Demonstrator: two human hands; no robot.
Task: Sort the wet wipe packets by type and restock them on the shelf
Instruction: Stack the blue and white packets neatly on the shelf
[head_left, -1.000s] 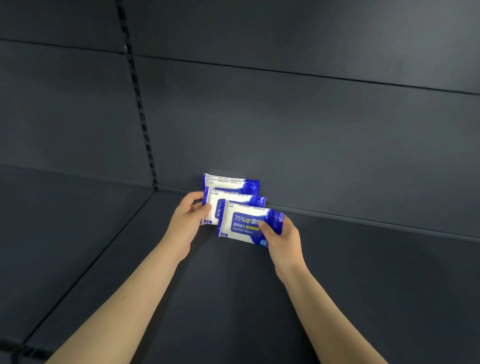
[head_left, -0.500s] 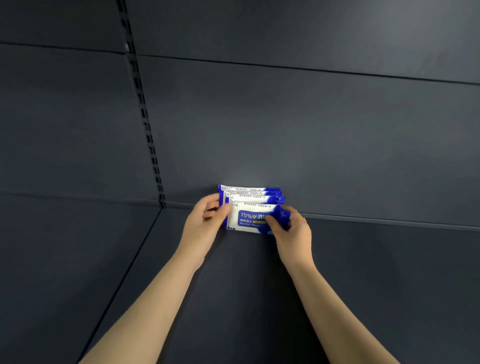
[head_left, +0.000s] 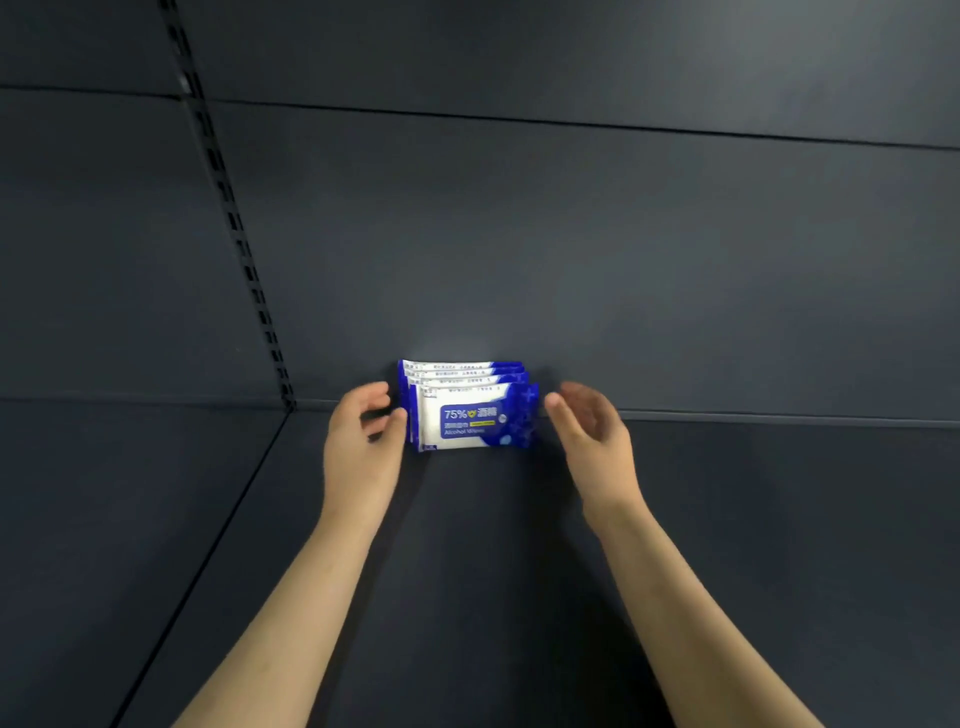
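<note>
Hands differ most from half a second ago: then both were closed on the ends of the wet wipe packets (head_left: 457, 370), and now neither grips them. The right hand (head_left: 592, 431) has let go of the front packet (head_left: 467, 421) and hangs just right of the packets, fingers spread and motion-blurred, clear air between it and the blue end. The left hand (head_left: 358, 447) sits just left of the packets, fingers loosely curved and holding nothing; its thumb tip is at the front packet's left edge, and contact cannot be told. The packets stand on edge, one behind another, label facing out, on the shelf (head_left: 467, 571) with the rearmost against the back panel (head_left: 571, 260). Left of the packets, past the left hand, a slotted upright (head_left: 244, 260) marks the bay's seam. Right of the packets and in front of them the shelf runs on as bare dark surface.
</note>
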